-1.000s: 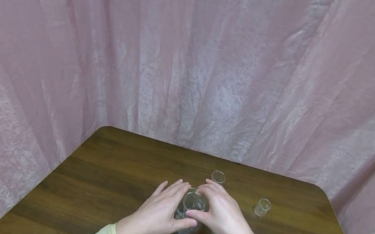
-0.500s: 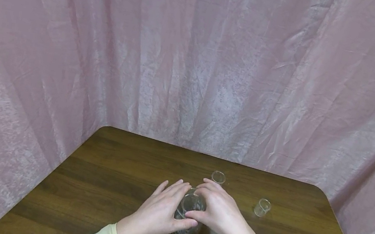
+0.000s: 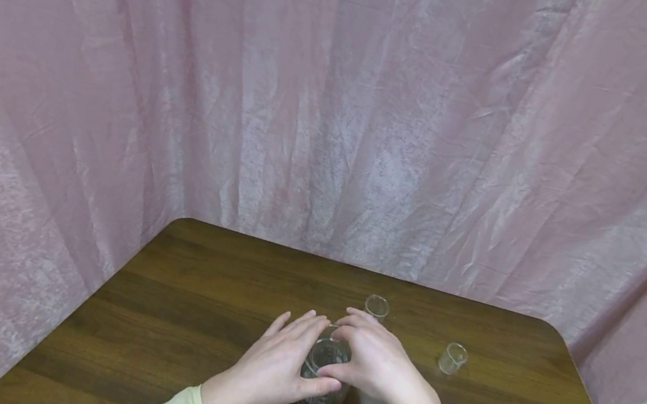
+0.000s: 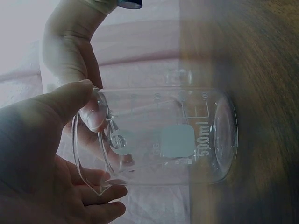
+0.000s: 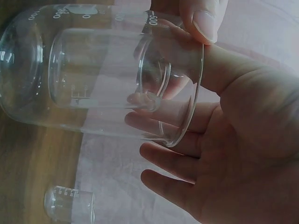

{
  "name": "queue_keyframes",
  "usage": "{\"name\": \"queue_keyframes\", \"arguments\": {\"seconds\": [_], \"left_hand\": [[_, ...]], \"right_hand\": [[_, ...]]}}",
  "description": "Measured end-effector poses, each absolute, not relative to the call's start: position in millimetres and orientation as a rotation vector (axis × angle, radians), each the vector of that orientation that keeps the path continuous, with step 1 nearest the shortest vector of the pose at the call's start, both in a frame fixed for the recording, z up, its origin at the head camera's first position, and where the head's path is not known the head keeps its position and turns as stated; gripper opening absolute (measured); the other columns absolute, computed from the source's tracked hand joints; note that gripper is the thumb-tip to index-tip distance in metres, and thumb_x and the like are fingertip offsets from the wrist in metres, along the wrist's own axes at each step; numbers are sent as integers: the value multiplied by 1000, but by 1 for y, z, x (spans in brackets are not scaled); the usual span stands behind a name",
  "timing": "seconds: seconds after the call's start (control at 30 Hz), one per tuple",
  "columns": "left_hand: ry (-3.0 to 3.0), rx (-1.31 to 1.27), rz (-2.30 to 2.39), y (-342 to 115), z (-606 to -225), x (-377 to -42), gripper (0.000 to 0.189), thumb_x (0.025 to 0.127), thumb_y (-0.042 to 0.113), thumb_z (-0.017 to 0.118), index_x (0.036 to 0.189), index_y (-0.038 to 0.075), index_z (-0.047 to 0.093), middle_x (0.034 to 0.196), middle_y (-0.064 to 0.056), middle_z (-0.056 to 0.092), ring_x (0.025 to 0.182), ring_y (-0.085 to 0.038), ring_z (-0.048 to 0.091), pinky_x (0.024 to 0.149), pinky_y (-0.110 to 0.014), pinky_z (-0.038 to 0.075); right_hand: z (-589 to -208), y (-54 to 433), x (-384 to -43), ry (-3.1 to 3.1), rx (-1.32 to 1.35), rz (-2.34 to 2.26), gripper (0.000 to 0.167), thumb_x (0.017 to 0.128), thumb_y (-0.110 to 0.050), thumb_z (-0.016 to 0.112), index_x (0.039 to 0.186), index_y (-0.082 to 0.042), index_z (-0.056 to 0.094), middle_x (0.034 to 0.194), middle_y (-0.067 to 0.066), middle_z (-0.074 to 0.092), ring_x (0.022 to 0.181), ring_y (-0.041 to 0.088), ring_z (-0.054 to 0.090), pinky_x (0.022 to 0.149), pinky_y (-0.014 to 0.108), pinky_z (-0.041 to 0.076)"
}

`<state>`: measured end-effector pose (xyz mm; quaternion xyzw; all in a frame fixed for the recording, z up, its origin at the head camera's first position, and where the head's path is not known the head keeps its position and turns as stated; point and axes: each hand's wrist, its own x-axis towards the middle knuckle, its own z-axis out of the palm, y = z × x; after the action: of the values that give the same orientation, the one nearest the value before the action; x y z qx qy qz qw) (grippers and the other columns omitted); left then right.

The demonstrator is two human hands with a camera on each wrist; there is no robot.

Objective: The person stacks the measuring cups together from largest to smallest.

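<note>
A large clear glass beaker [image 4: 175, 172] marked 500ml stands upright on the wooden table. My left hand [image 3: 271, 370] holds it at the rim, thumb on the near side and fingers around the far side. Inside it, in the right wrist view, is a smaller clear beaker [image 5: 96, 70], its base above the large beaker's bottom. My right hand [image 3: 383, 360] reaches over the rim and pinches the smaller beaker near its top, thumb and index finger inside the large beaker. Its other fingers extend outside the glass. From the head view, both hands cover much of the two beakers.
Just beyond my right hand stands a small clear beaker [image 3: 377, 305]. Another small beaker [image 3: 453, 359] is farther right on the brown wooden table [image 3: 205, 282]. Pink curtains [image 3: 337, 125] hang behind the table and along its sides.
My right hand has shifted slightly left and lower, and the smaller beaker has sunk deeper into the large one. My left hand and the other small beakers have stayed put.
</note>
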<state>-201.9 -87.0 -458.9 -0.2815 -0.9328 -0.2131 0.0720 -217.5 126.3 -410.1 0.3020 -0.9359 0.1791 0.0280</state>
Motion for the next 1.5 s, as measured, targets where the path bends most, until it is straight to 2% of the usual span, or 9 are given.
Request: {"name": "queue_keyframes", "arguments": {"seconds": [0.17, 0.4, 0.77, 1.5], "left_hand": [[-2810, -840, -648, -87, -459, -202, 94, 98, 71, 71, 162, 5, 51, 164, -9, 55, 160, -29, 41, 130, -62, 27], [-2781, -850, -648, -87, -459, -201, 92, 97, 68, 75, 160, 5, 53, 161, -8, 58, 158, -29, 44, 130, -61, 29], [-2756, -871, -685, -87, -457, -202, 83, 97, 66, 76, 155, 11, 56, 155, -1, 62, 156, -32, 47, 128, -65, 30], [-2760, -862, -659, -87, -458, -201, 85, 96, 67, 77, 155, 10, 56, 155, -3, 63, 156, -30, 47, 127, -64, 32]], "right_hand": [[-412, 126, -220, -2887, 950, 539, 48, 78, -40, 98, 107, -6, 80, 132, 11, 74, 147, 39, 56, 110, 62, 53], [-411, 124, -223, -2885, 988, 506, 47, 78, -38, 98, 107, -5, 80, 130, 12, 74, 146, 41, 56, 114, 58, 51], [-409, 122, -228, -2905, 1050, 489, 40, 77, -34, 99, 101, -8, 81, 127, 10, 74, 146, 41, 56, 117, 56, 49], [-413, 116, -231, -2934, 1054, 406, 36, 73, -33, 100, 93, -9, 82, 118, 6, 74, 144, 40, 57, 115, 53, 52]]}}
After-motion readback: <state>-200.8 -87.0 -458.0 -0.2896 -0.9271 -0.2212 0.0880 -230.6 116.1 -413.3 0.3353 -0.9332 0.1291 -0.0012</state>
